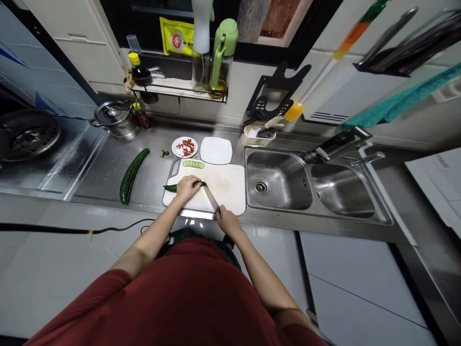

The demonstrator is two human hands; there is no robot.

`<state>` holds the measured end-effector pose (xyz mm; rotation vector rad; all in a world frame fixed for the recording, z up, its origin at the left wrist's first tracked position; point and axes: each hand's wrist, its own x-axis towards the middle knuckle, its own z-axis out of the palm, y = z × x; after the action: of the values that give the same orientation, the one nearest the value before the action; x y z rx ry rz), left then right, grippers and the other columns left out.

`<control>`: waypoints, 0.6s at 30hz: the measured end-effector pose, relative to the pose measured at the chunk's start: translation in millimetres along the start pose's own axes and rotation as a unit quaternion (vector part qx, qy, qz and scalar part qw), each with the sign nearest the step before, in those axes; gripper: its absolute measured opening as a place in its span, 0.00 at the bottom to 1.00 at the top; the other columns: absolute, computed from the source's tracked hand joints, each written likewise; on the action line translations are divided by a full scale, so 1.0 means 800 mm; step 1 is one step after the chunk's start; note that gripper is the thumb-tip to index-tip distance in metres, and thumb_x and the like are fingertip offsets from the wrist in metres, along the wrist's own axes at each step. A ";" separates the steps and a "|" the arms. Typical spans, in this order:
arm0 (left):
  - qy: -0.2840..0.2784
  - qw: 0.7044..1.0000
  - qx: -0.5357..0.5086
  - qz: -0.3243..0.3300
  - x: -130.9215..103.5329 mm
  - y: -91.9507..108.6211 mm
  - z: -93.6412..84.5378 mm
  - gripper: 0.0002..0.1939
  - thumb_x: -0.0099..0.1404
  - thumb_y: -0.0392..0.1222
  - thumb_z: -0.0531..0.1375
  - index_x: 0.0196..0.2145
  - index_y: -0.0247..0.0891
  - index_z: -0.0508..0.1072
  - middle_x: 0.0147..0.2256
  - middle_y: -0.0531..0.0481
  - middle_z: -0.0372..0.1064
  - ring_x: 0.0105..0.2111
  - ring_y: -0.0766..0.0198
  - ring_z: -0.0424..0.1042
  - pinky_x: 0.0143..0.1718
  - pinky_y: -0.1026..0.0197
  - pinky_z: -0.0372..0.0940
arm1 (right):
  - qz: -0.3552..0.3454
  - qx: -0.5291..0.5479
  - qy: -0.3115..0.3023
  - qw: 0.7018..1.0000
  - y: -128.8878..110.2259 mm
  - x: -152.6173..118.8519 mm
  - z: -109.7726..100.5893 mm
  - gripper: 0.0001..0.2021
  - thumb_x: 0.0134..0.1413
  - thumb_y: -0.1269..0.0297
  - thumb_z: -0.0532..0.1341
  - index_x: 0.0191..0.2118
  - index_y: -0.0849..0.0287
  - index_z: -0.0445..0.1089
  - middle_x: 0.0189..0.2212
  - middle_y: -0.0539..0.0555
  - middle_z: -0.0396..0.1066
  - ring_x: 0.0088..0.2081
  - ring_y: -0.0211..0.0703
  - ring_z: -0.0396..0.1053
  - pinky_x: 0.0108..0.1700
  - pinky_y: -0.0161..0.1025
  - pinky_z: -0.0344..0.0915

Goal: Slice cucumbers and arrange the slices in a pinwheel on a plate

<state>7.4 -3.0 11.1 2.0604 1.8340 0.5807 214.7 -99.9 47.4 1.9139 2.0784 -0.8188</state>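
Note:
My left hand (187, 188) is closed over a dark green cucumber (170, 188) that lies on the white cutting board (226, 185). The cucumber's tail sticks out to the left of my palm. In my right hand (228, 222) is the handle of a kitchen knife (211, 197); its blade slants up and left to the cucumber's end by my left fingertips. A short row of pale cucumber slices (193, 164) rests near the board's upper left edge. Another whole cucumber (133, 177) lies on the steel counter to the left of the board.
Behind the board stand a plate of chopped red pieces (185, 147) and a white square plate (216, 150). Small green cucumber ends (164, 153) lie beside them. A double sink (279, 180) adjoins the board on the right. A lidded pot (117, 120) stands at the back left.

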 end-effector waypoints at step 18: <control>0.099 0.991 -0.074 -0.043 0.001 0.005 -0.007 0.17 0.69 0.47 0.50 0.50 0.43 0.71 0.48 0.48 0.71 0.48 0.57 0.68 0.51 0.55 0.62 | -0.021 -0.080 0.156 0.984 0.020 0.005 -0.015 0.19 0.62 0.61 0.53 0.58 0.54 0.60 0.43 0.56 0.70 0.41 0.45 0.69 0.40 0.37 0.57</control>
<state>7.9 -2.6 17.8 1.8763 1.9127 0.8977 232.0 -90.3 51.4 2.0216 2.2843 -0.3615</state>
